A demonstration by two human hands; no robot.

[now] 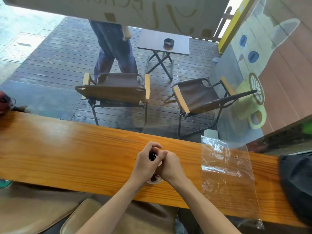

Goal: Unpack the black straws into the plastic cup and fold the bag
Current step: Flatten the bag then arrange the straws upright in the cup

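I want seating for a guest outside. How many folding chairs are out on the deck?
2. One folding chair stands beyond the counter, left of centre; the other stands to its right, near the painted wall. More may be hidden outside the frame.

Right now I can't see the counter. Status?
Both hands, left and right, closed round black straws over cup. Bag lies flat, unfolded, to the right. Nothing blocking.

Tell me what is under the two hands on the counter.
Under the left hand and right hand sits the plastic cup, only its base edge showing. Black straws peek between the fingers. The hands cover the cup's rim and most of the straws.
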